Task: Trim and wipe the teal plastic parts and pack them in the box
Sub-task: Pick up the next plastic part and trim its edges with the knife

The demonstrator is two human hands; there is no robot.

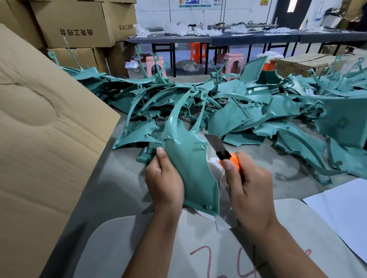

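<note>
One teal part (189,167) is held up over the worktop (263,161), the left hand (165,180) gripping its edge; the right hand (248,190) grips one orange knife (222,151), blade bare at the rim. A slip could gouge plastic or nick the near thumb. Dozens more parts (255,113) lie heaped beyond; one box flap (35,129) stands left.

A teal part (189,171), broad and curved with two thin arms curving upward from its top, is held upright above the surface by the left hand (165,180) at its left edge. A knife (222,151), orange-handled with its blade extended, is gripped by the right hand (248,185); the blade tip is seen at the part's right edge. A heap of teal parts (255,109) is piled behind. A cardboard box (38,140) is seen at left.
</note>
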